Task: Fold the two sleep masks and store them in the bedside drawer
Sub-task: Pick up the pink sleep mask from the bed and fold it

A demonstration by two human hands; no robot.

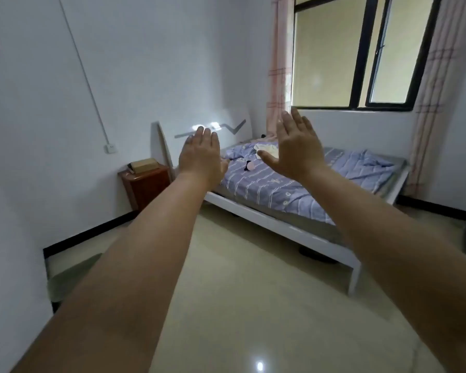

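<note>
Left hand (199,154) and right hand (296,149) outstretched, empty

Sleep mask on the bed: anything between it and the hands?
Nothing visible blocks it. Left hand and right hand are raised, open and empty; the pink mask lies exposed on the blue bedspread beyond bare floor.

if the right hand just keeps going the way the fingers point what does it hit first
Probably nothing close: the right hand is open, held in the air, fingers pointing up and forward past the bed toward the window wall. Depth is unclear from one view.
</note>
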